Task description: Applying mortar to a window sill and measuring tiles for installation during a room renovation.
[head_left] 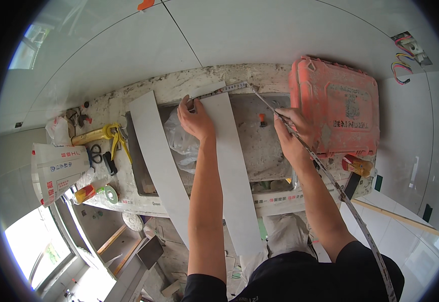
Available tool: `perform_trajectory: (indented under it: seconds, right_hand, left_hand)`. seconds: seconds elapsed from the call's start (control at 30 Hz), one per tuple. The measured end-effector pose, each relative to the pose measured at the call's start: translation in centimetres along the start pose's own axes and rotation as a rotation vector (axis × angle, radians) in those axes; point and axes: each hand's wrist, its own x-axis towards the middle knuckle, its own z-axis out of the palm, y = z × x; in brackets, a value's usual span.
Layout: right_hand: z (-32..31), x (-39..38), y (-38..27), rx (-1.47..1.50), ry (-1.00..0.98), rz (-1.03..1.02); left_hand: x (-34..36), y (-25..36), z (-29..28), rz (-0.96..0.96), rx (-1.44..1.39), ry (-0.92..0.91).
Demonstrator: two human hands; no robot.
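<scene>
A long, worn tape measure blade (237, 86) runs along the far end of a white strip (229, 166), bends, and trails down past my right arm. My left hand (195, 120) is closed at the blade's left end, by the strip's far left corner; something dark shows between its fingers. The blade passes through the closed fingers of my right hand (294, 132), which is raised left of the red case. A second white strip (156, 146) lies to the left, roughly side by side with the first. A small pale offcut (208, 89) is just beyond my left hand.
Both strips span a dusty worktop (267, 71) with recessed openings. A red hard case (347, 108) stands at right. At left are a yellow caulking gun (94, 135), scissors (95, 154) and a printed bag (58, 168). Wires (403, 63) hang from a wall box.
</scene>
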Motion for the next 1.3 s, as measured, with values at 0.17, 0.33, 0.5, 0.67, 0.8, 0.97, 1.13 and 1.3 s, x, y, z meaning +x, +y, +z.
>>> perform_trajectory:
  seconds: [0.17,0.33,0.5,0.67,0.8,0.97,1.13,1.3]
  right_hand:
    - [0.1,-0.1,0.0,0.006,0.012,-0.012]
    - [0.0,-0.2,-0.1,-0.004,-0.004,-0.008]
    - [0.2,-0.4,-0.1,0.019,0.009,-0.039]
    - [0.0,-0.6,0.3,0.016,0.015,-0.029]
    - [0.2,-0.7,0.2,0.024,0.019,-0.026]
    - [-0.2,-1.1,-0.8,-0.086,0.002,-0.099]
    - [-0.6,-1.6,-4.0,-0.062,-0.068,-0.145]
    - [1.8,-1.8,-5.8,0.004,-0.123,-0.181]
  left_hand:
    - [-0.1,0.2,0.1,-0.015,-0.004,-0.001]
    - [0.0,0.2,0.0,-0.019,-0.008,-0.004]
    - [-0.1,0.1,-0.1,0.005,0.022,-0.007]
    - [-0.1,0.4,0.2,-0.021,0.0,-0.021]
    - [-0.1,0.3,-0.1,0.007,0.034,-0.016]
    - [0.4,-1.0,-0.4,0.064,-0.03,0.017]
    - [1.8,-0.6,-2.7,-0.021,-0.18,0.04]
    - [5.4,-1.6,-8.0,-0.1,-0.24,0.069]
